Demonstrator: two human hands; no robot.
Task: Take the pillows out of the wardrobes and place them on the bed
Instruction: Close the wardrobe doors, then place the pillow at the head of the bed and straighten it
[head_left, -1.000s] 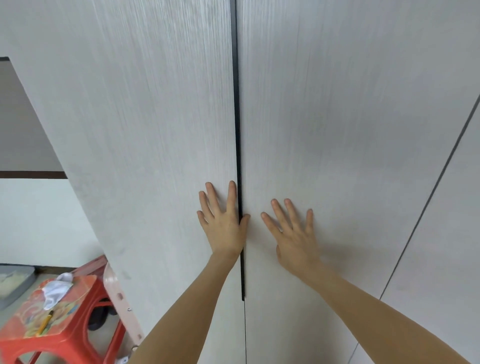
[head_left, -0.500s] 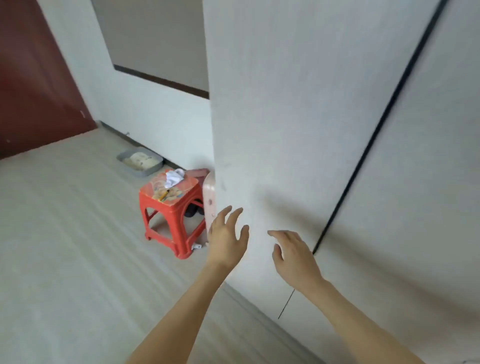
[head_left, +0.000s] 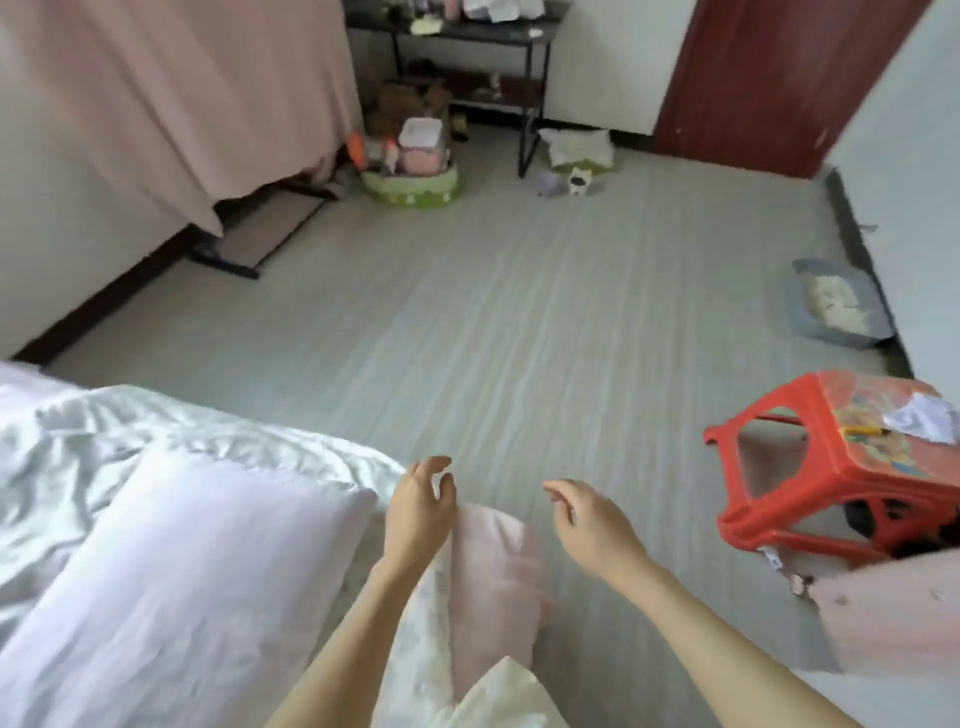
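Both hands hang empty in front of the body, fingers loosely curled and holding nothing: the left hand (head_left: 420, 512) beside the corner of the bed, the right hand (head_left: 589, 522) a little apart from it over the bare floor. Just left of the left hand lies a long white pillow (head_left: 171, 587), resting on the rumpled white sheet of the bed (head_left: 93, 431). Below and between the wrists a pale pink trouser leg (head_left: 493, 582) and a cream garment hem (head_left: 498, 696) show.

To the right of the right hand stands a red plastic stool (head_left: 810, 467) with a printed top and a crumpled white paper (head_left: 922, 418) on it. Beyond the stool, near the wall, sits a grey litter tray (head_left: 831, 306). Well ahead of both hands the grey striped floor (head_left: 519, 312) runs to a black metal table (head_left: 467, 36), a green pet bed (head_left: 413, 182) holding pink boxes, and a dark red door (head_left: 769, 78). Far left ahead hangs a pink cloth (head_left: 182, 93).
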